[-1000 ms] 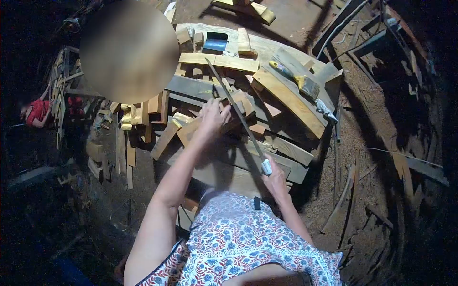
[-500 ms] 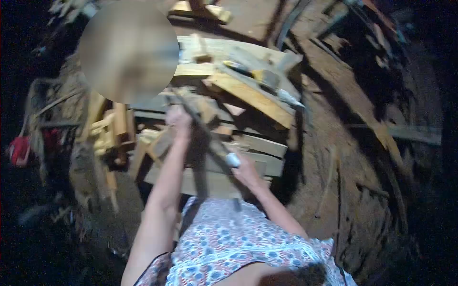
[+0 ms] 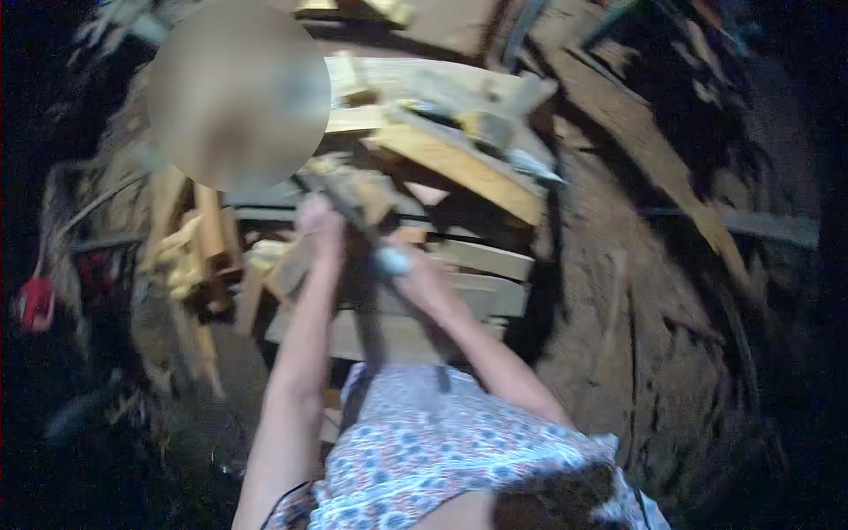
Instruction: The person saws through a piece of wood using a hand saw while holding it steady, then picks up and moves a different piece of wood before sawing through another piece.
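Note:
My right hand [image 3: 413,272] is closed round the pale handle [image 3: 392,260] of a long, dark, narrow tool [image 3: 346,210], which looks like a saw. Its blade slants up and left across the wood pile. Left of the blade, my left hand [image 3: 320,223] is closed on a piece of wood, its fingers blurred by motion. Wooden blocks [image 3: 375,196] lie just beyond the blade. Below the hands are pale boards [image 3: 397,338] laid side by side.
A thick yellowish beam [image 3: 459,170] lies beyond my right hand, with a yellow and black tool [image 3: 484,129] behind it. More cut wood [image 3: 212,231] stands at the left. Bare earth [image 3: 592,353] is on the right, and a red object [image 3: 35,303] at the far left.
My right hand and the tool's handle have moved up and left, towards my left hand. The blade has slid the same way. My left hand stays closed near the same spot.

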`<move>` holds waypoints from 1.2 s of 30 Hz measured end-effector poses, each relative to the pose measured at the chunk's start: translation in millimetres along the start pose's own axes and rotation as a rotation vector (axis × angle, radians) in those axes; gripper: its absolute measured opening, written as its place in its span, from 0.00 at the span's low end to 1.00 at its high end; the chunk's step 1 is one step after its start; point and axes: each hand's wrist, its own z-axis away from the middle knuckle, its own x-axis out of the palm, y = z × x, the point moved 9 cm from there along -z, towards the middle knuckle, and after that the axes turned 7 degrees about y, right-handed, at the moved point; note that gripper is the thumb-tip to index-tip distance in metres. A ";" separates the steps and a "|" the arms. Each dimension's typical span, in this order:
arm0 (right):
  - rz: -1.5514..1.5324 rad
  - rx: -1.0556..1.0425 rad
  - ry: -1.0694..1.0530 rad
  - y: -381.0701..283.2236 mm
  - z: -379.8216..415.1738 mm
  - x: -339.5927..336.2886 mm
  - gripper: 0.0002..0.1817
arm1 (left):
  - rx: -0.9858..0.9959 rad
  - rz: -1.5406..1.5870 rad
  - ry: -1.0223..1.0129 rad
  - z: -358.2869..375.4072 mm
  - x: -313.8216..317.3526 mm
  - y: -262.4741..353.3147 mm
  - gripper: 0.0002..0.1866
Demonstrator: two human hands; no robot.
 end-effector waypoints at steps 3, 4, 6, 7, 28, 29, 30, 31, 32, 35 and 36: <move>0.064 -0.051 0.047 23.9 6.7 12.8 0.29 | -0.107 0.109 -0.042 -20.2 -38.3 56.6 0.08; -0.059 -0.051 0.111 13.2 20.7 -6.7 0.29 | 0.131 -0.032 0.049 -15.2 -36.4 58.9 0.06; -0.053 0.190 -0.022 24.0 48.2 -12.6 0.29 | 0.060 -0.394 -0.013 -11.1 -22.3 23.2 0.03; 0.005 0.121 0.021 39.8 63.8 -12.7 0.28 | 0.143 -0.433 0.074 -10.4 -26.1 29.4 0.04; -0.051 0.115 0.052 11.0 4.4 16.2 0.31 | 0.079 -0.453 0.067 -12.7 -23.0 40.0 0.04; -0.055 0.094 0.072 5.3 6.3 11.1 0.32 | 0.058 -0.456 0.060 -12.3 -24.7 42.8 0.05; -0.056 0.084 0.077 6.5 6.1 11.4 0.32 | 0.033 -0.451 0.057 -11.6 -24.4 41.7 0.05; -0.045 0.006 0.109 5.8 6.0 10.5 0.30 | 0.032 -0.450 0.065 -11.4 -24.9 40.0 0.05; -0.033 -0.071 0.142 1.5 6.8 8.4 0.28 | 0.034 -0.459 0.057 -11.2 -23.3 38.2 0.05; -0.025 -0.020 0.115 2.1 9.0 8.0 0.28 | 0.048 -0.450 0.070 -11.3 -22.1 40.6 0.06; -0.029 -0.018 0.111 4.2 8.1 9.9 0.28 | 0.057 -0.444 0.075 -11.7 -23.8 41.1 0.07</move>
